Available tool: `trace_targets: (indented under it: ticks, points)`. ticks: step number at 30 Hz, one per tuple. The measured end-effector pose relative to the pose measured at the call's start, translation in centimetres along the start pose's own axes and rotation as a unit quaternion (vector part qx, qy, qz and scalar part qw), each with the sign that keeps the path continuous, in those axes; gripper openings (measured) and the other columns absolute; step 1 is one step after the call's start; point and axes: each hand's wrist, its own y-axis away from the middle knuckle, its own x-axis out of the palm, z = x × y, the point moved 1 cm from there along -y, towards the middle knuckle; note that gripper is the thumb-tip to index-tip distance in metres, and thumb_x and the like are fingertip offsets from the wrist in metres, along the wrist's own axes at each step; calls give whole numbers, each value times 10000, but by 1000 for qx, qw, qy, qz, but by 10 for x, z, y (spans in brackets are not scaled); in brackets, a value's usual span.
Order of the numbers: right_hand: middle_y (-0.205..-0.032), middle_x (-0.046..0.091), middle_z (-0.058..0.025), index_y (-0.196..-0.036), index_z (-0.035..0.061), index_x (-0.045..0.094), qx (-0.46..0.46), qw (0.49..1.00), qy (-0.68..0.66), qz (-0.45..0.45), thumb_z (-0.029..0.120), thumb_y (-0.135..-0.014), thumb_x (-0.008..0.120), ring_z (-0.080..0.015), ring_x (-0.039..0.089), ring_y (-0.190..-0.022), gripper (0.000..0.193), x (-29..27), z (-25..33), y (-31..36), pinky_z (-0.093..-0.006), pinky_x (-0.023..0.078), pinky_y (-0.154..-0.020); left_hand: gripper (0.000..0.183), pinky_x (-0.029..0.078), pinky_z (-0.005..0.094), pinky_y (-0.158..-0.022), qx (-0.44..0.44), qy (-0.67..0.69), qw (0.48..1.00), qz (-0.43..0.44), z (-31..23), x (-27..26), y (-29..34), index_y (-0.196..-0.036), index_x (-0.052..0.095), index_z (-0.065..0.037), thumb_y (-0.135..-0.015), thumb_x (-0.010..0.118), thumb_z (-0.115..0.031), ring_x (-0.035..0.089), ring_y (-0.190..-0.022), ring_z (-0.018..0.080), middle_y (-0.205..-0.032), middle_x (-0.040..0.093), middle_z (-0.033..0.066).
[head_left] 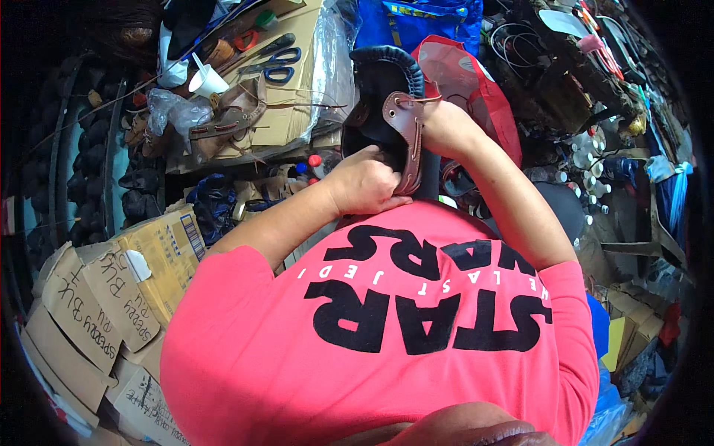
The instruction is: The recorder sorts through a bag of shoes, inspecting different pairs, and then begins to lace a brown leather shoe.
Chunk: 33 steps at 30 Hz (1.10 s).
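Close in front of my chest is a brown leather shoe upper [405, 123] with a black lining, a padded black collar, metal eyelets and pale stitching. My left hand [364, 182] is closed on its near left side, with some fingertips hidden in the dark opening. On the far right side my right hand [448, 128] is closed at the edge by the eyelets, where a thin brown lace [416, 99] runs through. The right fingertips are mostly hidden behind the leather, so what they pinch does not show fully.
To the far left, flattened cardboard [294, 126] bears blue-handled scissors [279, 67], a white cup [207, 78] and another brown leather upper [230, 119]. A red bag [494, 97] stands beyond my right hand. Several small bottles [587, 167] lie right; cardboard boxes [97, 305] crowd the left.
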Motion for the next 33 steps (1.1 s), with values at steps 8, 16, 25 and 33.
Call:
trace_targets:
  ticks: [8,16,25,33]
  points:
    - [-917,572,48,-985,129,592,52,627,-776,39,412,-864,556,-89,493,-869,310,35,-50,20,-251,329,-823,388,468,328,-661,-228,396,886,-79,21,-1,13,-879,647,-17,-906,502,-376,625,-691,207,-748,644,134]
    - [-812,562,13,-876,90,595,129,765,-623,-98,456,-840,585,-91,497,-742,368,-12,-34,15,-245,378,-701,506,477,448,-742,-182,117,956,200,-20,-29,-31,-818,645,-25,-855,468,-498,605,-783,402,-780,625,234]
    - [-657,594,-60,-731,19,622,207,849,-417,-250,602,-765,591,-128,580,-656,584,1,-53,26,-279,454,-590,427,479,425,-648,-228,58,970,69,-31,-10,-37,-767,603,-22,-807,572,-446,617,-688,339,-707,619,181]
    - [-587,561,-28,-694,93,598,265,714,-642,82,785,-741,397,-113,499,-469,722,53,-72,35,-224,359,-446,167,423,320,-750,-125,121,888,-426,-5,-36,-11,-890,568,-32,-780,641,-134,540,-822,230,-838,556,115]
